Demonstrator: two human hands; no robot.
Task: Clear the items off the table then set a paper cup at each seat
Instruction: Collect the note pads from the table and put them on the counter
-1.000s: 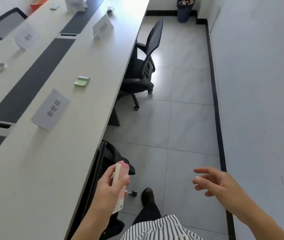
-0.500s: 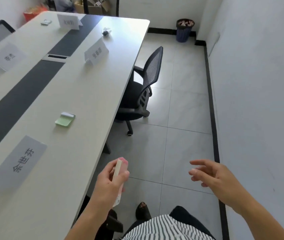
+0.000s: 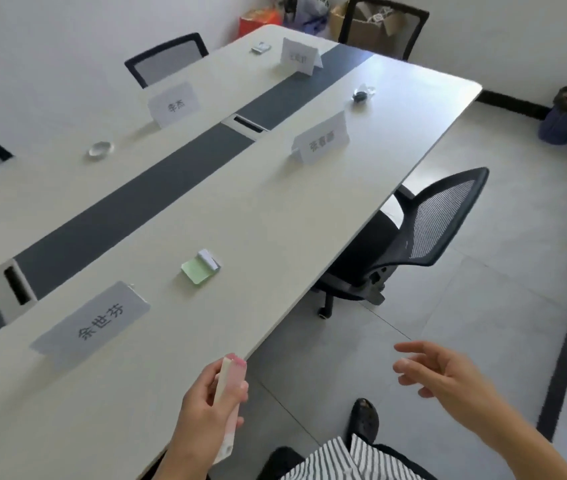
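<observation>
Walked on along desk (image 3: pixel 275 216); green pad (image 3: pixel 199 270) now near. Left hand (image 3: pixel 206 410) gripping pink pack (image 3: pixel 230 393), right hand (image 3: pixel 448 375) loose, free for pad.

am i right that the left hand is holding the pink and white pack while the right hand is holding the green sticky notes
Not quite. In the head view the left hand does hold the pink and white pack, but the right hand is empty, its fingers spread open above the floor. The green sticky notes lie on the table, untouched.
</observation>
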